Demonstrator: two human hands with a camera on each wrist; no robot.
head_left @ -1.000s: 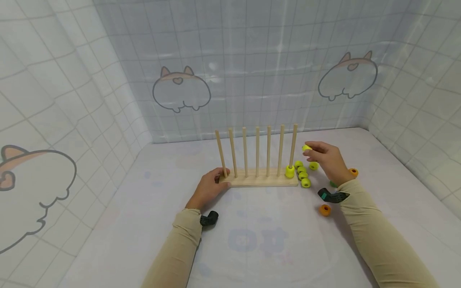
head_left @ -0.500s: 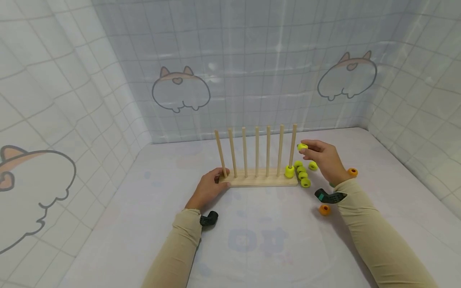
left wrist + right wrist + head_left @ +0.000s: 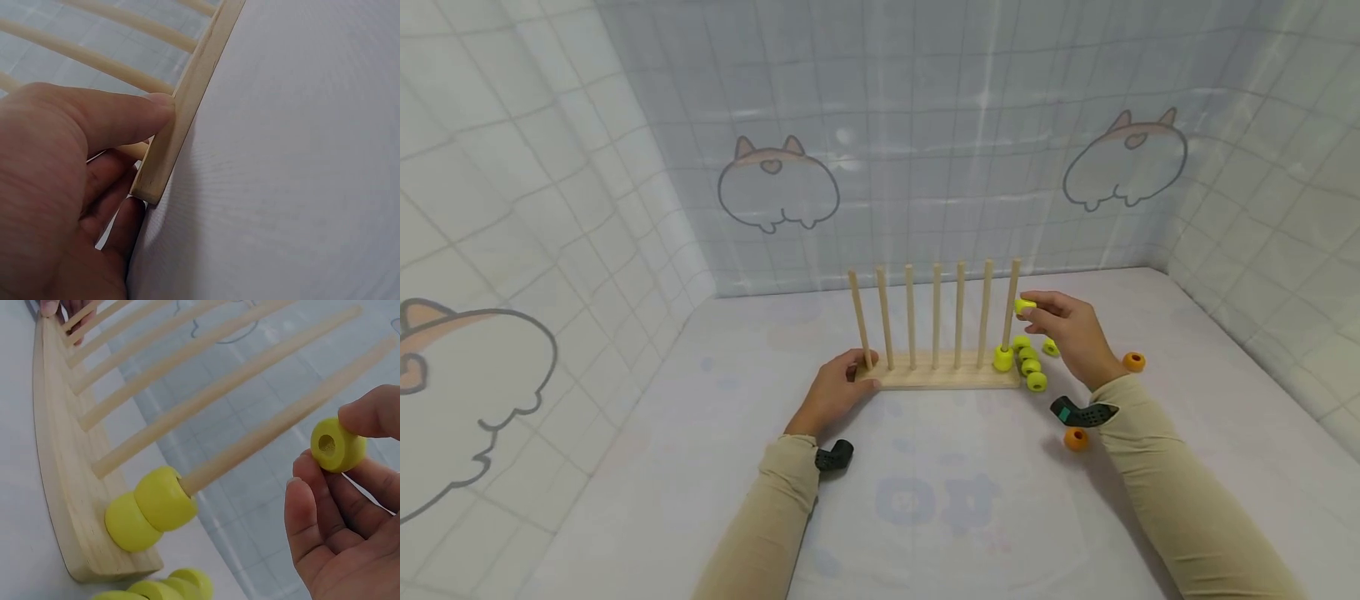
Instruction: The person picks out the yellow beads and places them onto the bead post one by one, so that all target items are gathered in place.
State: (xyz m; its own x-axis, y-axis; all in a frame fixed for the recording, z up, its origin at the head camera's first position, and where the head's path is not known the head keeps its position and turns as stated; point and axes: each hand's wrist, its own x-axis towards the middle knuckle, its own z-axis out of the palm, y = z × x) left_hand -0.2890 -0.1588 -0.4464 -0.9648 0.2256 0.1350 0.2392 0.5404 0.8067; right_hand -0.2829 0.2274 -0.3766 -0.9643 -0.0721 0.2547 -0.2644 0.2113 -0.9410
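A wooden rack (image 3: 947, 381) with several upright pegs stands on the table. My left hand (image 3: 833, 393) grips its left end; in the left wrist view the thumb (image 3: 134, 115) lies along the base by the end pegs and the other fingers go behind. Between thumb and fingers my right hand (image 3: 1072, 333) pinches a yellow bead (image 3: 337, 445), its hole showing in the right wrist view. That bead is just right of the rightmost peg (image 3: 1012, 304), below its tip and apart from it. Two yellow beads (image 3: 165, 499) are stacked at the foot of this peg.
Several loose yellow beads (image 3: 1031, 366) lie in a row beside the rack's right end, with another yellow bead (image 3: 1050, 347) behind. Two orange beads lie apart: one orange bead (image 3: 1076, 439) near the right wrist, another orange bead (image 3: 1134, 362) farther right. Tiled-print sheeting (image 3: 910, 167) encloses the table.
My right hand has moved left with the yellow bead, bringing it closer to the rightmost peg. The left hand and the rack have stayed in place.
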